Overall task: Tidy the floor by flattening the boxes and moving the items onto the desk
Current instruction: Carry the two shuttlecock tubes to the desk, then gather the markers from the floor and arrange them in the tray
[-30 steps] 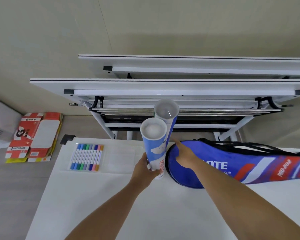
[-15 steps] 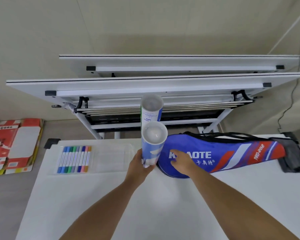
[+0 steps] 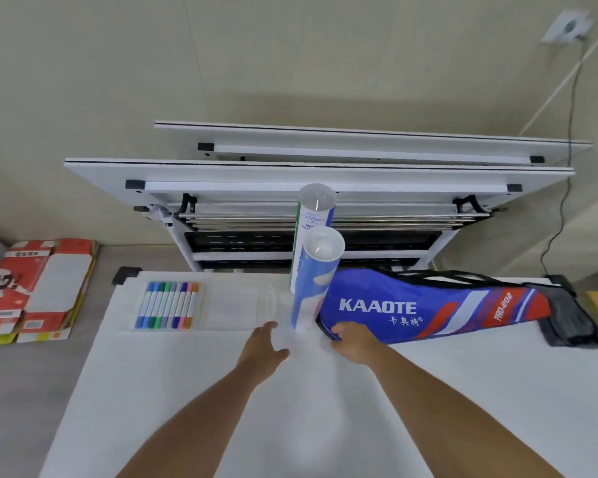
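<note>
So both hands are over the white table [image 3: 428, 408] right now. The left hand [image 3: 261, 350] is spread loose with nothing in it, just short of the near tube [image 3: 313, 288], not touching it as far as I can see. The right hand [image 3: 354, 343] has its fingers curled at the rounded end of the blue KAAOTE racket bag [image 3: 428, 308], looks like it's touching the edge, can't tell if it's really gripping. The two tubes stand upright, the near one right against the bag's end, the second tube [image 3: 313, 215] right behind it. Left of them there's a clear marker case [image 3: 168, 305] lying flat on the table with coloured pens inside. The flattened red and white boxes [image 3: 35, 288] are stacked on the floor off to the left, beside the table. Behind it all there are folded white tables [image 3: 325, 174] leaning at the wall
</note>
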Motion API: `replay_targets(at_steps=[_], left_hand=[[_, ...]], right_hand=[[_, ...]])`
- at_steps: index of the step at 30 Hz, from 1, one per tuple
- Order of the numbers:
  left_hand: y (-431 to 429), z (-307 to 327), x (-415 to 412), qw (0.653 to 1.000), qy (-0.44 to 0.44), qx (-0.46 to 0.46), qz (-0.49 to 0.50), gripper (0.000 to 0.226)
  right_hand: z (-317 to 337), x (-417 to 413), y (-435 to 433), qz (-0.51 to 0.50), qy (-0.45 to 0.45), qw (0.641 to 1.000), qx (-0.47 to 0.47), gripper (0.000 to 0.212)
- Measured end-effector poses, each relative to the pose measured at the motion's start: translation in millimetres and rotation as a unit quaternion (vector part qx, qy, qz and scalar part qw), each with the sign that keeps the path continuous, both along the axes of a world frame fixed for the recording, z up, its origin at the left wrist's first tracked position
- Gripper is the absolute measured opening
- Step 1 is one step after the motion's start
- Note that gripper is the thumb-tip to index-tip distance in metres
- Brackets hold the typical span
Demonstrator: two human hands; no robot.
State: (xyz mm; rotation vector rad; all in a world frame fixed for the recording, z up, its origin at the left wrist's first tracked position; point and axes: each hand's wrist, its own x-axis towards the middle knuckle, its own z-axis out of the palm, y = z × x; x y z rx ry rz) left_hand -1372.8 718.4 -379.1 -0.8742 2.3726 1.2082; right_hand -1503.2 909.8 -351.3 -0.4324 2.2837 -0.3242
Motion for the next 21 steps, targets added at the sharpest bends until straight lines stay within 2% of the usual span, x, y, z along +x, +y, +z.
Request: replay_targets(at_steps=[5,8,12,16,18,21], left_hand=[[-10,18,61,0.999,-0.039,-0.022,0.026,0.059],[-6,31,115,0.995,-0.039,-0.036,0.089,0.045],[0,45,199,0.986,-0.055,-0.031,0.151,0.021],[-5,51,288,0.966,-0.086,-0.060,0.236,0.019],[-8,58,332,0.954,-0.087,-0.084,0.274,0.008],[-9,65,400,0.931,-0.084,-0.083,0.346,0.007]], right_hand=[[14,31,-27,0.144,0.023,0.989,0.012,0.040],[19,62,-54,0.227,0.012,0.974,0.001,0.022],[29,124,-93,0.266,0.016,0.963,-0.027,0.007],[43,202,-138,0.351,-0.015,0.935,-0.035,0.007],[45,243,-159,0.393,-0.033,0.919,-0.024,0.011],[48,309,-187,0.471,-0.038,0.881,-0.005,0.017]])
